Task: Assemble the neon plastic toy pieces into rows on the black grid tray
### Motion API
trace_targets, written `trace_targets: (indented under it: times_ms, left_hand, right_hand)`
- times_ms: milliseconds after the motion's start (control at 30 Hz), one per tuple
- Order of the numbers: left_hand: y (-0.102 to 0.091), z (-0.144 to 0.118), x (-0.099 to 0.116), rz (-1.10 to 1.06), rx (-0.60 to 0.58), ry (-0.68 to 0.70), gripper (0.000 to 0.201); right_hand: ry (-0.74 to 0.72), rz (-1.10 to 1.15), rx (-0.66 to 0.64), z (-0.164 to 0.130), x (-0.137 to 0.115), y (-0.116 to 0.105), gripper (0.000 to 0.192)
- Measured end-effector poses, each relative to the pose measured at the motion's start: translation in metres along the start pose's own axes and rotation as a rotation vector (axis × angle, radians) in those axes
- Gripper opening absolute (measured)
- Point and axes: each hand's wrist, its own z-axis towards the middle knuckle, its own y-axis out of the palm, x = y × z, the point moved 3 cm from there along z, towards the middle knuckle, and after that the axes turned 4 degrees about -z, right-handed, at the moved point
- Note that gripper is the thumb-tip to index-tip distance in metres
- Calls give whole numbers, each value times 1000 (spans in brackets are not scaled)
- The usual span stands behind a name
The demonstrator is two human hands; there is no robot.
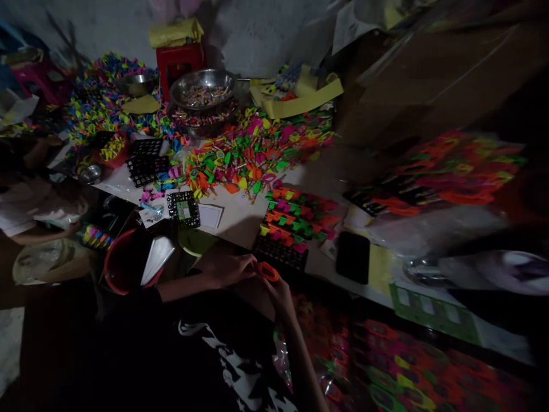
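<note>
My right hand (278, 294) is closed on an orange plastic piece with a rounded frame (268, 272), held just off the table's front edge. My left hand (235, 269) comes in from the left, its fingertips pinched together against the near end of that piece. Whatever lies between the left fingertips is too small and dark to make out. Just beyond my hands is a black perforated tray (281, 252). Rows of orange, green, pink and yellow plastic pieces (295, 214) stand in it.
A pile of bright plastic pieces (244, 154) spreads over the table behind, beside a steel bowl (202, 86). A red bucket (118, 263) is at left, near another person's arm (47, 232). A black flat rectangular thing (352, 257) and stacked filled trays (454, 166) lie right.
</note>
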Motion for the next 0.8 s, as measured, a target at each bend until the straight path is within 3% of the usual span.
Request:
trace_targets:
  times_ms: [100,167,333,433,600,800]
  left_hand:
    - [-5,-3,4,13,21,53,27]
    - [-8,-5,-2,35,63,28,34]
    - [-22,-6,-40,16,222,-28,26]
    - [-29,-6,-56,-3,241,-43,19]
    - [-31,-7,-61,51,245,-12,18]
    - [-27,-3,-57,75,233,28,18]
  right_hand:
    - [-7,14,29,5,-7,0,60]
    - [-38,22,97,13,-10,-14,57]
    - [-156,-69,378,49,-2,-93,43]
    - [-153,-65,442,76,11,-126,39]
    - [-155,-12,411,114,29,-122,38]
    - [-120,16,410,126,41,-115,38]
